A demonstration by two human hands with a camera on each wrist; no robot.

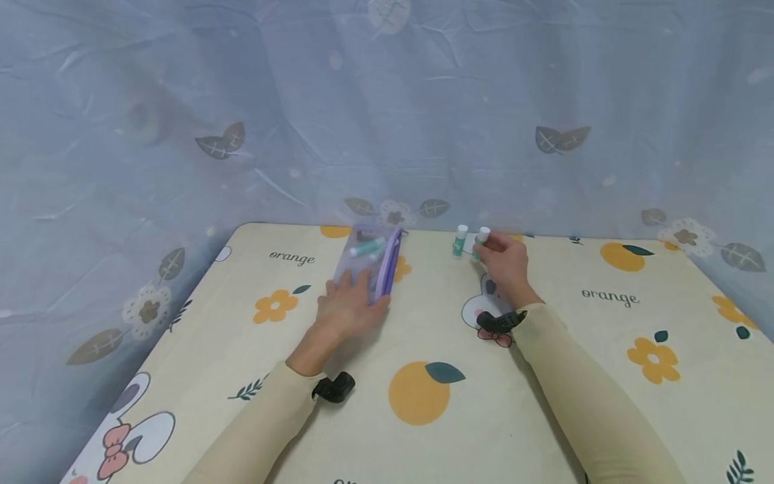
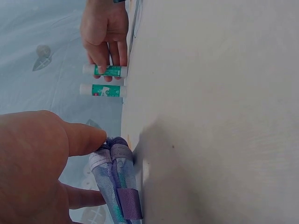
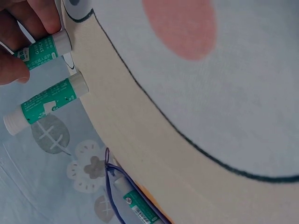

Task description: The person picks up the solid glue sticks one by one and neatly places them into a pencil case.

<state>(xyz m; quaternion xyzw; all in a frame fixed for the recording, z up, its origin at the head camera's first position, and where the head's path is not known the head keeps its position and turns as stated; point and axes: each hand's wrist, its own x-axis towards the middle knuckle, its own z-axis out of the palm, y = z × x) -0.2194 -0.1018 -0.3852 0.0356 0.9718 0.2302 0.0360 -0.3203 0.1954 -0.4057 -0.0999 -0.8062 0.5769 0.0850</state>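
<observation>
Centrally, near the far edge of the cream printed table point(image 1: 514, 437), note the held glue stick point(image 1: 480, 239), green-labelled with white ends and leaning slightly right at the top; around it, thumb and fingers of the right hand point(image 1: 509, 265), narrowed to a pinch. Contact between base and table: cannot tell. Just to the left, a standing glue stick point(image 1: 459, 240) of the same kind, upright and in the way between the right hand and the lavender pouch point(image 1: 376, 267). Farther left, compare the left hand point(image 1: 349, 308), wide, with fingers spread and nearly straight, resting on the near end of the pouch and hiding that part from above. Beneath the translucent side of the pouch, see an enclosed glue stick point(image 1: 369, 247), lying aslant in the far half; beside it, a pale shape point(image 1: 378, 255), too blurred to identify. Along the right side of the pouch, a purple edging point(image 1: 389, 265), with a thin cord loop point(image 3: 107, 157) at the far corner. On the wrists, dark devices point(image 1: 334, 388), with a printed rabbit point(image 1: 474, 308) partly behind the right one. Toward the near side, between the pale sleeves point(image 1: 266, 420), a large printed orange point(image 1: 419, 393). Beyond the far edge, a blue-grey curtain point(image 1: 484, 87) with a leafy, flowery pattern.
</observation>
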